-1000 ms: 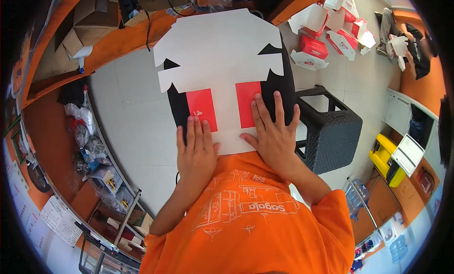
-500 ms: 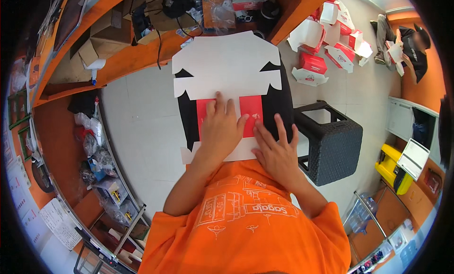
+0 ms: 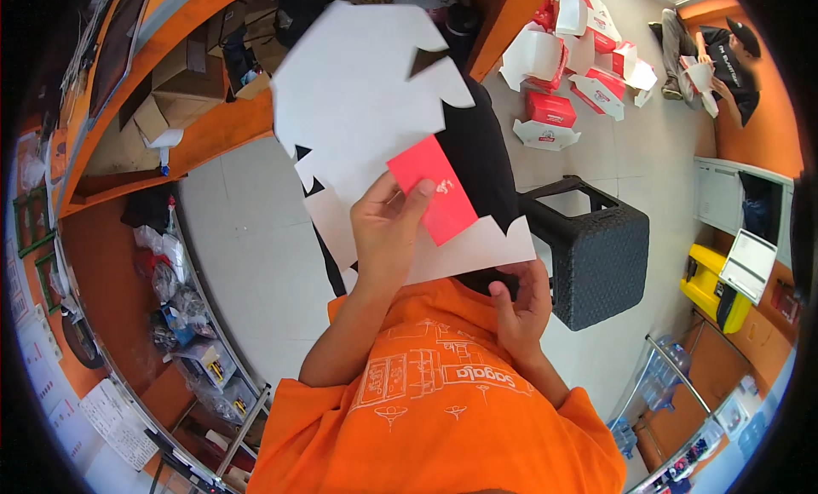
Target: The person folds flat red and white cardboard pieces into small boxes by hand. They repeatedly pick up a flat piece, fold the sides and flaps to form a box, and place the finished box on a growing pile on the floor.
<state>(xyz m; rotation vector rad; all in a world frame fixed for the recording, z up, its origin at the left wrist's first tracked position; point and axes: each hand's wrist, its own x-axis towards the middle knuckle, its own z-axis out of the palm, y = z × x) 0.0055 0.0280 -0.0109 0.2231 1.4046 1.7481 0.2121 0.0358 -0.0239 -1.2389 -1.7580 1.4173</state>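
A flat, cut cardboard box blank [image 3: 358,94], white with notched edges, lies tilted over my lap. One red panel [image 3: 441,200] of it is folded up and shows a small white print. My left hand [image 3: 388,226] is closed on this panel, its thumb on the red face and the fingers curled round the panel's left edge. By the blank's lower right corner is my right hand [image 3: 524,307], thumb and curled fingers apart with nothing between them. Its fingertips come close to the cardboard edge; whether they touch it I cannot make out.
A black stool [image 3: 596,255] stands right of my legs. Several folded red and white boxes [image 3: 550,111] are piled on the floor beyond it. Another person [image 3: 724,72] sits at far right with a box in hand. An orange shelf [image 3: 213,149] with cartons is ahead.
The blank has turned and tilted, its far end now further left. My left hand has gone from lying on it to gripping the red panel. My right hand has drawn back to the lower edge.
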